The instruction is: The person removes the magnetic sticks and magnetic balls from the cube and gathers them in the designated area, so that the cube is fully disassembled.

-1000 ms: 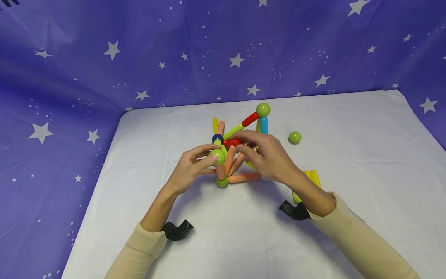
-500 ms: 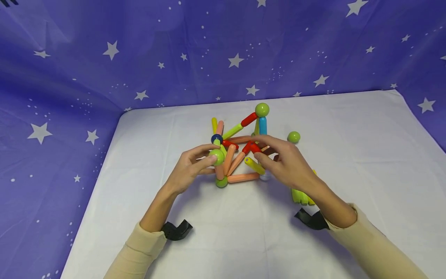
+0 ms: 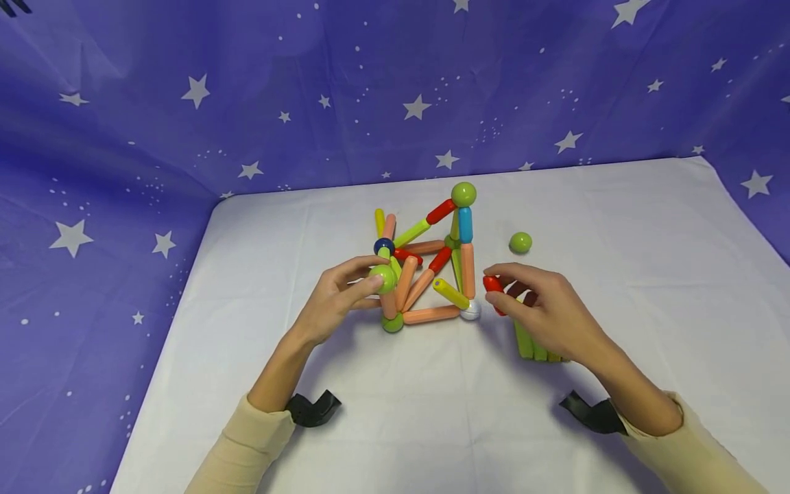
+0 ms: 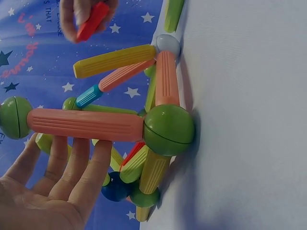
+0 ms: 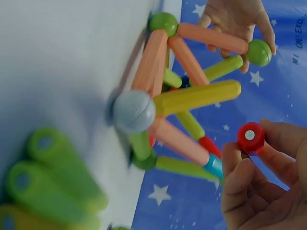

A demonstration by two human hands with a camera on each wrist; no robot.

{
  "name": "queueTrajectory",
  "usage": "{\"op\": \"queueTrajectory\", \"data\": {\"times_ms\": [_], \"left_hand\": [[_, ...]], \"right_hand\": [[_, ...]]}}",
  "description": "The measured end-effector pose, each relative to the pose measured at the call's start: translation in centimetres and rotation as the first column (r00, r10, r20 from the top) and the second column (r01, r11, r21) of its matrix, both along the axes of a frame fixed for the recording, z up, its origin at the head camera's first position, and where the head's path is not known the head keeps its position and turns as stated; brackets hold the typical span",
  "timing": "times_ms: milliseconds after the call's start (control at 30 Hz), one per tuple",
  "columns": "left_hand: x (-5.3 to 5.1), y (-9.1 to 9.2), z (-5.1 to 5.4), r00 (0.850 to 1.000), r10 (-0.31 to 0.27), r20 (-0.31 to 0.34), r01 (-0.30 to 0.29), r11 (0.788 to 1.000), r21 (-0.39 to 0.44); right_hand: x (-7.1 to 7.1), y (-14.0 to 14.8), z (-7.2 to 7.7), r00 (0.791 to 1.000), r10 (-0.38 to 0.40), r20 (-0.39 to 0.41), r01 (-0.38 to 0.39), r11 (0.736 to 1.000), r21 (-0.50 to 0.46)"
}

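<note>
My left hand (image 3: 333,302) steadies a green ball (image 3: 386,277) between thumb and fingers. That ball tops an upright orange magnetic rod (image 4: 86,123), which rises from another green ball (image 4: 169,130) on the table. Right of the frame of rods and balls, my right hand (image 3: 555,309) pinches a short red rod (image 3: 492,283) between thumb and fingertips, apart from the frame. A yellow rod (image 3: 451,293) leans up from the white ball (image 3: 471,311), its upper end free. At the frame's left corner is a dark blue ball (image 3: 384,246).
A loose green ball (image 3: 521,242) lies on the white table to the right. Several green and yellow rods (image 5: 53,177) lie side by side below the right hand. The frame's tallest corner carries a green ball (image 3: 463,194) above a blue rod (image 3: 465,225). Behind hangs a purple star-patterned cloth (image 3: 345,82).
My right hand has drawn back rightward from the frame's middle, carrying the short red rod away from the other rods. The left hand stays in place on the green ball.
</note>
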State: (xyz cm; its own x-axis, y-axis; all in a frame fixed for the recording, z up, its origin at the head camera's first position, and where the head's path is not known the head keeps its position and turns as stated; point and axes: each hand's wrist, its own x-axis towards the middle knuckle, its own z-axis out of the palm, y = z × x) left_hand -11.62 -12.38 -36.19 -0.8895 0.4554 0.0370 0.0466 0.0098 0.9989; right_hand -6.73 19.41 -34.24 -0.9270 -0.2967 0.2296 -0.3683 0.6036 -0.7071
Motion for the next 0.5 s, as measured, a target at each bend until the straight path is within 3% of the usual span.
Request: {"op": "queueTrajectory", "data": {"times_ms": [233, 500], "left_hand": [[0.0, -0.1, 0.0, 1.000, 0.009, 0.011, -0.009, 1.000, 0.000], [0.0, 0.0, 0.0, 1.000, 0.012, 0.015, -0.012, 1.000, -0.002]], "right_hand": [[1.5, 3.7, -1.1, 0.996, -0.074, 0.046, 0.074, 0.997, 0.004], [2.6, 7.6, -2.6, 0.975, -0.183, 0.128, 0.177, 0.983, 0.054]]}}
